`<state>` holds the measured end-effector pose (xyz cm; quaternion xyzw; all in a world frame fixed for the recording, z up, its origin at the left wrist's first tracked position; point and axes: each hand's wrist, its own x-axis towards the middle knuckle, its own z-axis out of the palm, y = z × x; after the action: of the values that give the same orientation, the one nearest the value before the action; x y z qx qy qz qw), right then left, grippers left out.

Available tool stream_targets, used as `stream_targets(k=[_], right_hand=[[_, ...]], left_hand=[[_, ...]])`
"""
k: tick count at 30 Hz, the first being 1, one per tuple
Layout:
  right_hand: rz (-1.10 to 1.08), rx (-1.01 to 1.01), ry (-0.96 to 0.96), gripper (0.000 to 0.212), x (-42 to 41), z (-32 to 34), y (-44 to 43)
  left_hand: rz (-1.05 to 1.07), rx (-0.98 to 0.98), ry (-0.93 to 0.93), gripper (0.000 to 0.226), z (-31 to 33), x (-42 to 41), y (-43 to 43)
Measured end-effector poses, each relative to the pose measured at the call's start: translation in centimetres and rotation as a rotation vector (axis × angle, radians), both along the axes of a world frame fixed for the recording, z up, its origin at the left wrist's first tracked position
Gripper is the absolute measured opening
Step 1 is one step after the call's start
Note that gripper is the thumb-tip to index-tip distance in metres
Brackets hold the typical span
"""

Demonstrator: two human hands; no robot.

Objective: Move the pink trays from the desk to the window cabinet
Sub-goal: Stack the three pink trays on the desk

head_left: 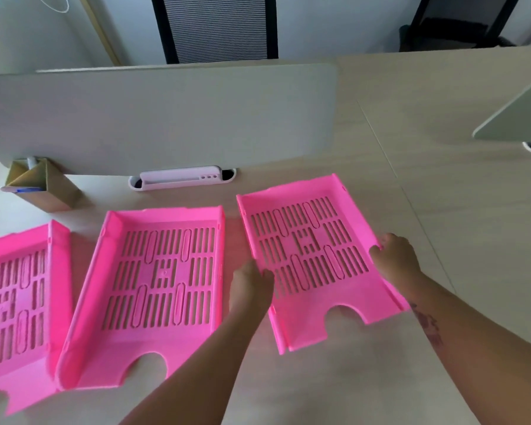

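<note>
Left hand and right hand, each grip closed on a side wall of the right pink tray. Three trays on the tabletop; none moved, cabinet unseen.

We only get 1 view here, a wide-angle head cam looking forward and steeply down at the desk from close above. The near edge sits right under us, both forearms reach in from the bottom, and the divider panel with a chair behind fills the top. Straight lines bow near the edges, so expect some distortion.
</note>
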<state>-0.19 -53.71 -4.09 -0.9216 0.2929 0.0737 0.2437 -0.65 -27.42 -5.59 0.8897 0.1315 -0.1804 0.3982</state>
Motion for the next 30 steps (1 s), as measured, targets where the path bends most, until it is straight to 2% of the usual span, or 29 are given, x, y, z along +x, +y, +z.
stream_targets(k=[3,6,9,15,21,30], right_hand=[[-0.03,0.042,-0.033,0.015,-0.7,1.9,-0.2],[-0.05,0.075,-0.136,0.023,-1.0,4.2,1.8],[-0.023,0.17,-0.194,0.011,-1.3,6.2,6.7],[0.015,0.362,-0.262,0.015,-1.1,7.1,20.3],[0.072,0.49,-0.265,0.019,-1.5,5.6,30.1],[0.05,0.347,-0.185,0.025,-3.5,2.2,32.2]], left_hand=[[-0.069,0.029,-0.099,0.014,2.1,0.9,0.5],[-0.097,0.027,-0.176,0.025,4.6,1.8,3.0],[-0.125,0.072,-0.246,0.035,6.2,2.7,8.1],[-0.117,0.225,-0.337,0.03,8.4,3.3,22.4],[-0.117,0.293,-0.303,0.03,8.1,2.6,32.1],[-0.097,0.193,-0.199,0.034,4.0,0.4,33.6]])
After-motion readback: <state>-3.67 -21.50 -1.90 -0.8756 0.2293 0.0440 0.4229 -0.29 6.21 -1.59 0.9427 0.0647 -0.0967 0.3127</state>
